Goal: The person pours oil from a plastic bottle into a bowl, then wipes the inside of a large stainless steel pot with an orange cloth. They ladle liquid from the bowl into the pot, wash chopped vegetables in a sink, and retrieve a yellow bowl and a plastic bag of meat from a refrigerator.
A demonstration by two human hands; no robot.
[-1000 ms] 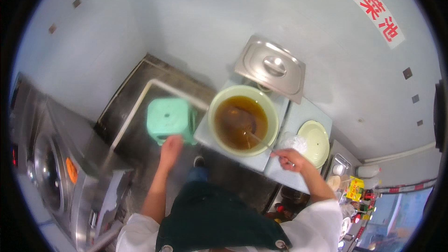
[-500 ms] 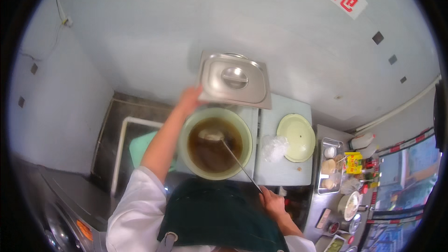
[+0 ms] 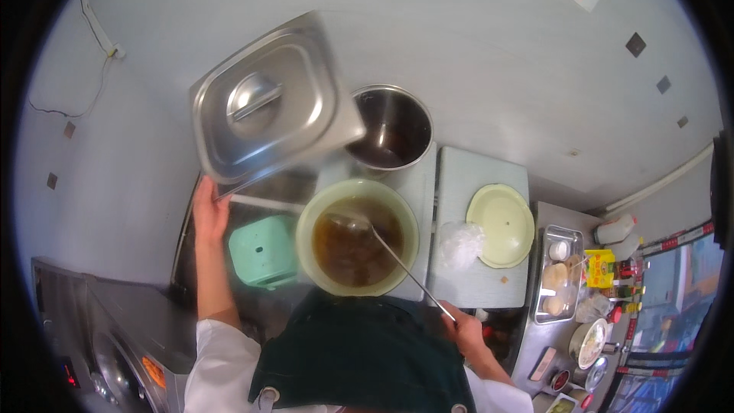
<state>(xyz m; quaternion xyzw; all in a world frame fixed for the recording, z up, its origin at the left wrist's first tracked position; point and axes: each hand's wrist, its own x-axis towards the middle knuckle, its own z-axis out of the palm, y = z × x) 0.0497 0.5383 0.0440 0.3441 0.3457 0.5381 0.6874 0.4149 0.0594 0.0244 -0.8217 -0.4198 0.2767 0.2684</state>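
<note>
Fingers of the left hand grip the lower corner of a rectangular stainless-steel lid, held tilted above the grey counter's left edge, before a pale tiled wall. Beneath it a round steel pot stands uncovered at the counter's far edge. Right hand, fingers closed, holds a long metal ladle dipping into the pale-green bowl of brown liquid at the near edge.

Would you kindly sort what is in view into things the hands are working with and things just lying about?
In use:
left hand holding steel lid
right hand holding ladle
green basin of brown liquid
uncovered steel pot

Lying about:
green stool
pale green plate
tray of condiments
</note>
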